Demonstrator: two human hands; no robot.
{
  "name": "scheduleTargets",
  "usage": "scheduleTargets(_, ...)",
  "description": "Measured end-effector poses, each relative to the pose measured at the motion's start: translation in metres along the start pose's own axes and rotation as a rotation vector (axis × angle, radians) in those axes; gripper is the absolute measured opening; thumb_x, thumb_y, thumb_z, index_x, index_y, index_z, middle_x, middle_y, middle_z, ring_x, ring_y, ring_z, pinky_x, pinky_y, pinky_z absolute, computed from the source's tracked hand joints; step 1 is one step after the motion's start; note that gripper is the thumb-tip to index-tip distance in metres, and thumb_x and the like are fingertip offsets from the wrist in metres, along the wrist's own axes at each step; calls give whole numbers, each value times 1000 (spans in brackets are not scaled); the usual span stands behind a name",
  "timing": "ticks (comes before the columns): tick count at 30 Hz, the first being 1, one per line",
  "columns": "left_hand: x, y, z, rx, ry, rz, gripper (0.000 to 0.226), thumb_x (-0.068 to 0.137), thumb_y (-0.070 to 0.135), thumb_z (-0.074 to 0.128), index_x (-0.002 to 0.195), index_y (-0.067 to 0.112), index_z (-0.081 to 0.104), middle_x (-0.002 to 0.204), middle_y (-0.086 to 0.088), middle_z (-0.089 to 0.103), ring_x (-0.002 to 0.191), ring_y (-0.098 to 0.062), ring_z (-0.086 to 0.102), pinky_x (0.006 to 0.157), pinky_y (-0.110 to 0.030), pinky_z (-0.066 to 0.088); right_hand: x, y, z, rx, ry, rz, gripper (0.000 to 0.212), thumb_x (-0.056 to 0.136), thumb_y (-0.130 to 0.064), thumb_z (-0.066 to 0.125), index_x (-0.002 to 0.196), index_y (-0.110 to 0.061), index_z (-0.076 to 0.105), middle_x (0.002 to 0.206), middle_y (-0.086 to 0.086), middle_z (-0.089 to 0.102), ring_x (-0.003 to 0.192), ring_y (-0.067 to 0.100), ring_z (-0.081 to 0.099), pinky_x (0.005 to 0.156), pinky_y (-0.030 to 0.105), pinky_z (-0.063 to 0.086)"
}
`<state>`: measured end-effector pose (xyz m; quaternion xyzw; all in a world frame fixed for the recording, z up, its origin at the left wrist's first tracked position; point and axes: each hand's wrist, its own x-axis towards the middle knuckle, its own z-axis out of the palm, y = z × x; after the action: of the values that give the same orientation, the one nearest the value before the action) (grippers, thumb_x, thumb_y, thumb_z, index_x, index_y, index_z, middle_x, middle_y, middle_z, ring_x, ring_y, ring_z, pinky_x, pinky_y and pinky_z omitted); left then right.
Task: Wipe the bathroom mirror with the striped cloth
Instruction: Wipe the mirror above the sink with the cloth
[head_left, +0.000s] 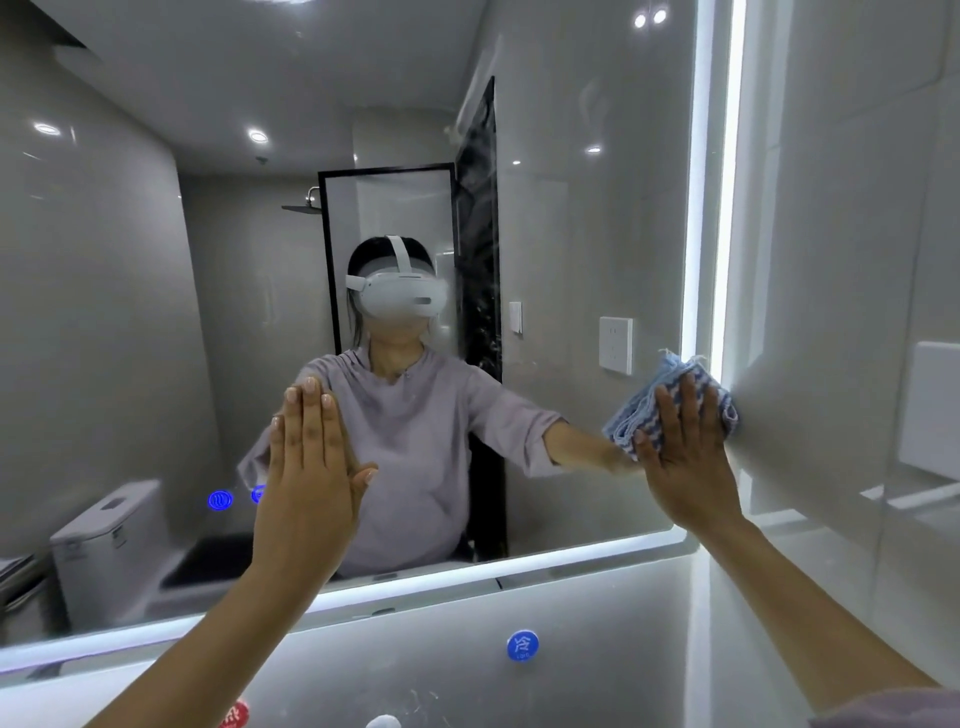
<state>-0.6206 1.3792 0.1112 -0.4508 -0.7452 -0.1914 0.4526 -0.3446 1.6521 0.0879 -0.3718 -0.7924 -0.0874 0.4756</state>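
The bathroom mirror (156, 312) fills most of the view, framed by a lit strip along its right and bottom edges. My right hand (685, 457) lies flat on the blue-and-white striped cloth (639, 410), pressing it against the glass near the mirror's right edge, about mid-height. The cloth is bunched and sticks out above and to the left of my fingers. My left hand (311, 467) rests flat on the glass left of centre, fingers together and pointing up, with nothing in it.
The right side wall (841, 260) of pale tile meets the mirror's lit edge right beside the cloth. Two blue touch icons (221, 500) glow on the glass by my left hand. Below the mirror, a blue round sticker (522, 645) and a red one (235, 716) sit on the wall.
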Motion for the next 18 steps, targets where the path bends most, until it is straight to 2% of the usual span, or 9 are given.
scheduleTargets(3, 0, 1, -3, -1, 2, 5, 76, 93, 46, 22, 142, -12, 16, 152, -31, 14, 142, -43, 12, 112, -54, 24, 5, -8, 2, -11, 10, 59, 72, 96, -58, 9, 150, -12, 18, 158, 18, 7, 146, 36, 1, 118, 53, 1)
scheduleTargets(5, 0, 1, -5, 7, -6, 6, 76, 92, 45, 23, 142, -12, 19, 150, -32, 17, 140, -45, 15, 111, -55, 27, 11, -19, 5, -21, 2, 101, 70, 96, -57, 11, 151, -15, 13, 159, 17, 6, 146, 35, 0, 116, 58, 4)
scheduleTargets(9, 0, 3, -9, 18, -33, -4, 75, 91, 44, 23, 139, -13, 26, 148, -33, 21, 138, -46, 20, 110, -55, 29, 24, -51, 8, -51, 37, -19, 68, 96, -58, 9, 150, -23, -10, 159, 6, -14, 146, 35, -9, 117, 53, -6)
scheduleTargets(13, 3, 2, -10, 24, -38, -2, 74, 92, 44, 23, 138, -14, 28, 147, -33, 24, 137, -46, 22, 109, -55, 30, 27, -87, 9, -69, 42, -128, 72, 96, -59, 10, 150, -13, -5, 158, 12, -14, 144, 40, -11, 117, 51, -11)
scheduleTargets(18, 2, 4, -13, 24, -75, -25, 75, 90, 43, 23, 138, -14, 28, 148, -33, 23, 137, -46, 21, 111, -54, 28, 19, -141, 12, -56, 34, -224, 72, 95, -58, 13, 147, -22, -21, 151, 2, -37, 142, 33, -26, 113, 48, -22)
